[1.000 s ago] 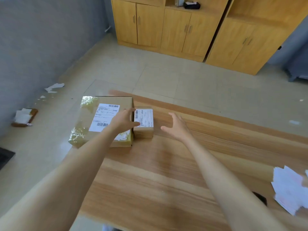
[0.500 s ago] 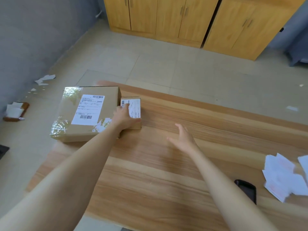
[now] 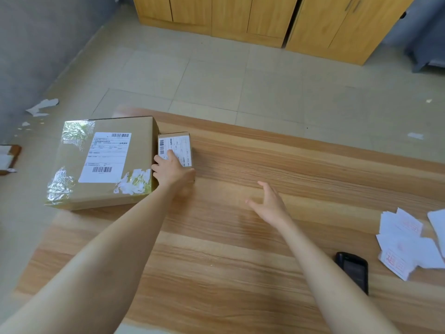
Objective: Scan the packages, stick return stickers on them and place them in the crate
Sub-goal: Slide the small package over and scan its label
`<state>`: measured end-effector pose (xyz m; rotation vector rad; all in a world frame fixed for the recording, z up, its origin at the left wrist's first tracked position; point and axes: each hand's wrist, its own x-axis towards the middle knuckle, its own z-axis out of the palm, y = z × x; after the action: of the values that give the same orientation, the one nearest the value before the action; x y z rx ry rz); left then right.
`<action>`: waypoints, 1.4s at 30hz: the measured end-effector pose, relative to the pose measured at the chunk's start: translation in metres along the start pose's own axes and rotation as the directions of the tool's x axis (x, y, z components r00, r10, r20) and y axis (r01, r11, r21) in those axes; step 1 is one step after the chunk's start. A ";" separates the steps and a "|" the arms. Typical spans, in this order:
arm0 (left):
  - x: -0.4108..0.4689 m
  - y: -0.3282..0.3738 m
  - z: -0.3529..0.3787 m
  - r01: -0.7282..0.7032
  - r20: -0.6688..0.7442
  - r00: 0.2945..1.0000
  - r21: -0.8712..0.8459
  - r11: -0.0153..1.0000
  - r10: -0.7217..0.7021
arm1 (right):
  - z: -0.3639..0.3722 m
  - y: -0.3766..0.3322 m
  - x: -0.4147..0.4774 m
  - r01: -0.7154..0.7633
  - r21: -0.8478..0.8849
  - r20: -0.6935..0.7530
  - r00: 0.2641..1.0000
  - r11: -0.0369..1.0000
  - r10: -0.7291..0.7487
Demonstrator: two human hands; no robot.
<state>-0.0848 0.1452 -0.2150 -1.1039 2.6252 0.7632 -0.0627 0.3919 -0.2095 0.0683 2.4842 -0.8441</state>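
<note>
A small cardboard package (image 3: 179,145) with a white barcode label lies on the wooden table (image 3: 240,249), touching the right side of a large taped cardboard package (image 3: 106,160). My left hand (image 3: 172,171) grips the small package from its near end, index finger on the label and thumb at its right side. My right hand (image 3: 269,203) hovers open over the table to the right, holding nothing. A black handheld scanner (image 3: 352,271) and a pile of white return stickers (image 3: 404,242) with red print lie at the right. No crate is in view.
The large package overhangs the table's left edge. Paper scraps (image 3: 42,107) and a small object (image 3: 8,157) lie on the tiled floor at the left. Wooden cabinets (image 3: 240,18) stand along the far wall.
My left hand has moved from the gap between the packages onto the small package and closed round it. My right hand has drawn back toward me and to the right.
</note>
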 end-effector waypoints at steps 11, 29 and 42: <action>-0.023 0.032 -0.008 -0.384 0.279 0.880 -0.057 0.921 0.384 | -0.033 0.015 -0.025 -0.035 0.043 -0.081 0.996 0.998 0.038; -0.133 0.075 0.055 -0.762 0.619 0.514 0.013 0.647 0.593 | -0.031 0.130 -0.135 -0.272 0.094 -0.165 0.944 0.958 0.284; -0.125 0.065 0.077 -0.802 0.639 0.449 -0.019 0.597 0.624 | 0.002 0.161 -0.153 -0.297 0.073 -0.358 0.883 0.952 0.303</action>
<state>-0.0445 0.3005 -0.2103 0.4180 2.4165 0.6477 0.1042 0.5381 -0.2266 0.6573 2.7056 -0.7719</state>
